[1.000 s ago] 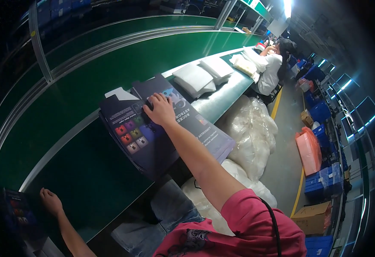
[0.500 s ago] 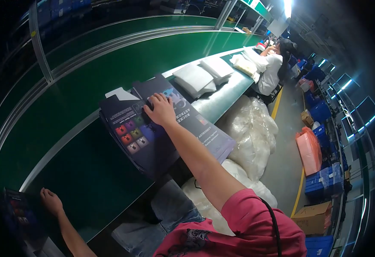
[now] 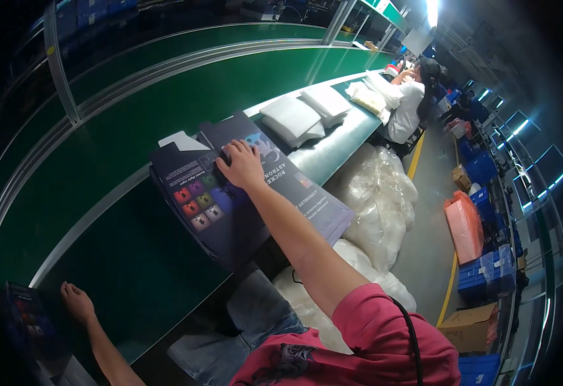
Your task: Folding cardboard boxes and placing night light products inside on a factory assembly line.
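My right hand point(image 3: 241, 165) lies flat, fingers spread, on top of a stack of flattened dark purple printed cartons point(image 3: 210, 199) that rests on the green workbench point(image 3: 120, 154) and overhangs its near edge. My left hand point(image 3: 77, 301) rests on the bench surface far to the left, fingers loosely curled, holding nothing, beside another dark carton point(image 3: 27, 315) at the frame's lower left. My arm in a pink sleeve reaches from the lower right.
White padded bags point(image 3: 297, 116) lie further along the bench. Clear plastic sacks point(image 3: 375, 206) are piled on the floor beside it. Another person point(image 3: 410, 96) in white sits at the far end. Blue crates point(image 3: 484, 276), an orange bag and a cardboard box line the aisle.
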Motion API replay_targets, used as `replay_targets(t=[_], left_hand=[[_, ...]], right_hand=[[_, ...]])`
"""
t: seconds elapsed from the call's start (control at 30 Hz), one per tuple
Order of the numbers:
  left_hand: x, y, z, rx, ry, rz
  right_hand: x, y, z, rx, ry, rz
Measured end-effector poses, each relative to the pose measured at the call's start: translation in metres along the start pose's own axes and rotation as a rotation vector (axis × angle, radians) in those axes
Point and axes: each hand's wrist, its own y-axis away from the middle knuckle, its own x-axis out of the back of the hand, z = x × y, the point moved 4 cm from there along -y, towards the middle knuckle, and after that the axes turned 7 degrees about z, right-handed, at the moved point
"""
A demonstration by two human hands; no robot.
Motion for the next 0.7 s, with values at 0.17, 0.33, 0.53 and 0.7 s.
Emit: replay_targets(t=[0.17, 0.33, 0.53, 0.7], left_hand=[[-0.003, -0.003, -0.004, -0.032, -0.038, -0.003], [0.005, 0.002, 0.003, 0.015, -0.006, -0.026], [0.010, 0.005, 0.010, 0.012, -0.008, -0.046], [0.000, 0.000, -0.001, -0.016, -0.040, -0.015]], right_hand=[[0.000, 0.000, -0.001, -0.004, -0.013, 0.004], [0.000, 0.000, -0.001, -0.002, -0.018, 0.015], [0.000, 0.001, 0.000, 0.002, -0.015, 0.036], [0.002, 0.001, -0.003, 0.004, -0.009, 0.029]])
